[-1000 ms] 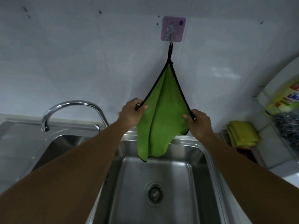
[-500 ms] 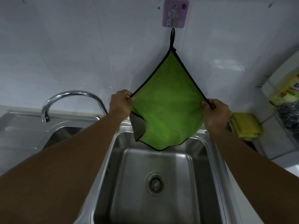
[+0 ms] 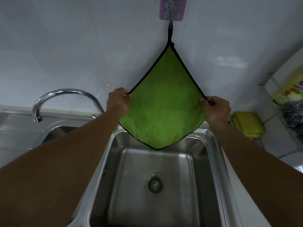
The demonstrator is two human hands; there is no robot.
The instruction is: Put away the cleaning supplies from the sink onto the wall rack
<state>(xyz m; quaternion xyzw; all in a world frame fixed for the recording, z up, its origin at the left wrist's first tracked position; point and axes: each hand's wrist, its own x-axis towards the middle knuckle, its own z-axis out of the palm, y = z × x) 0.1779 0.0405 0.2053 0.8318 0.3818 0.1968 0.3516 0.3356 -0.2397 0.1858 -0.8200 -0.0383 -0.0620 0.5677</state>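
Observation:
A green cloth (image 3: 162, 110) with black edging hangs by its black loop from a pink adhesive wall hook (image 3: 173, 9) on the white tiles. It is spread flat as a diamond above the steel sink (image 3: 211, 154). My left hand (image 3: 118, 104) pinches the cloth's left corner. My right hand (image 3: 216, 110) pinches its right corner. The cloth's bottom tip hangs over the sink's back rim. The basin holds nothing but its drain (image 3: 155, 184).
A chrome faucet (image 3: 65, 97) arcs at the left over a second basin. Folded yellow cloths (image 3: 247, 123) lie on the counter at right. A wire wall rack (image 3: 288, 105) at the far right holds a yellow package and a dark scrubber.
My hands pulled the cloth's two side corners apart, spreading it from a folded drape into a flat diamond. The view tilted down slightly.

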